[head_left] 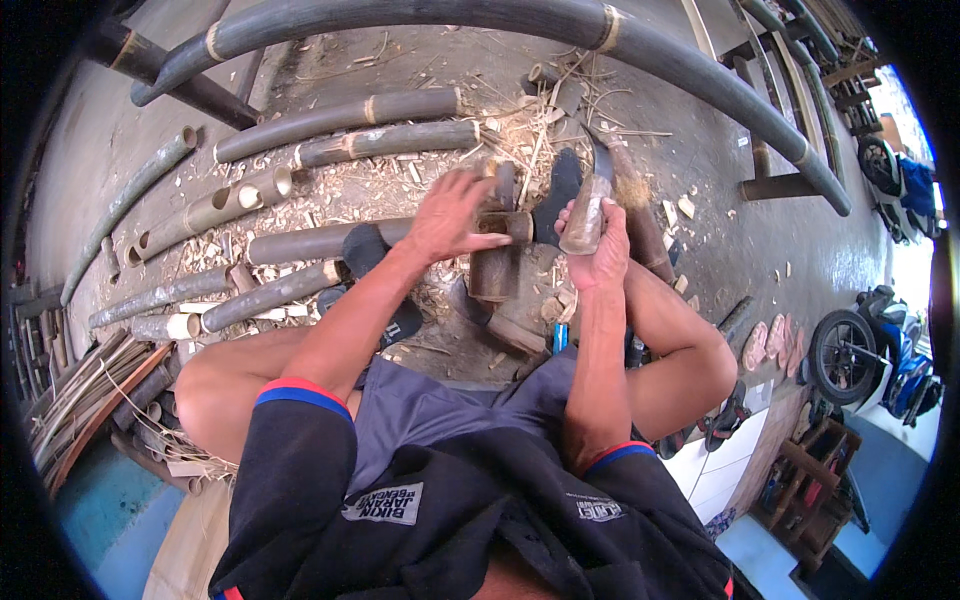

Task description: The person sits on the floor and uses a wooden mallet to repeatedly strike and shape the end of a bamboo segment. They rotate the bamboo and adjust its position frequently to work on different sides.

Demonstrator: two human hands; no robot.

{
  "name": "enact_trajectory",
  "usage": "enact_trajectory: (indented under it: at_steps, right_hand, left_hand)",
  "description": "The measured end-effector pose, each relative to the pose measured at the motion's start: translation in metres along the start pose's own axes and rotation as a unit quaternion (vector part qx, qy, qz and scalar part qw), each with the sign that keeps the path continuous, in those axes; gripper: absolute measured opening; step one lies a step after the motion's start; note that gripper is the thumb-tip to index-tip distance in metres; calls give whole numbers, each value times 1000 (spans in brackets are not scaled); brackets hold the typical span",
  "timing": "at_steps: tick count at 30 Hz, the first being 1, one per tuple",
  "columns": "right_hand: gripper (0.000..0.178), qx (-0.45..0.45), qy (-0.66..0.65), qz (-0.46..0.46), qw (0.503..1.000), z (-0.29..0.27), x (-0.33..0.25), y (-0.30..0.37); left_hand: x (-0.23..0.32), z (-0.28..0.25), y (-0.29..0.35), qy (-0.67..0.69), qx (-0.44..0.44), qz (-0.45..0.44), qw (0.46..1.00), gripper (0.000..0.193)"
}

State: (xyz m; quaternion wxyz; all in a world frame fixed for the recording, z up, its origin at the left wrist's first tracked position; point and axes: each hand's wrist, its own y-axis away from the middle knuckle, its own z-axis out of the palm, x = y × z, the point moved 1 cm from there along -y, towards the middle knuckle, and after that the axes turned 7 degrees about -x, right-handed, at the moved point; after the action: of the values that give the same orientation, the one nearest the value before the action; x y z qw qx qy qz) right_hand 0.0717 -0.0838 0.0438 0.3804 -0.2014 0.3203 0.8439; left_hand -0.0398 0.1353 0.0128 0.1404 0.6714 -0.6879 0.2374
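My left hand [452,218] hovers with fingers apart and slightly blurred over a dark bamboo pole [325,241]. Its thumb points at the pole's cut, hollow end [517,228]; whether it touches is unclear. Beneath that end is a short brown block [493,272]. My right hand [608,250] is closed round the thick wooden handle of a knife [586,222], whose dark curved blade [601,158] points away from me. One foot in a dark sock [560,188] lies left of the blade, and the other [366,248] rests by the pole.
More bamboo poles [385,142] lie at the left, one with cut openings [210,215]. Wood chips [440,165] litter the floor. A large bamboo frame [420,15] arches across the far side. Split strips [90,395] are piled at lower left. Motorbikes [868,350] and sandals [770,340] are at the right.
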Motion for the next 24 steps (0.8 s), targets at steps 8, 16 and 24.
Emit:
enact_trajectory:
  at_steps: [8,16,24]
  right_hand:
    - [35,54,403,-75,911,12,11,44]
    - [22,79,278,96,953,9,112,58]
    - [23,192,371,24,908,-11,206,49]
  left_hand:
    - [-39,53,41,-90,-179,-129,971,78]
    - [-33,57,20,-17,-205,-81,975,85]
    - [-15,55,-3,11,-232,-176,957,105]
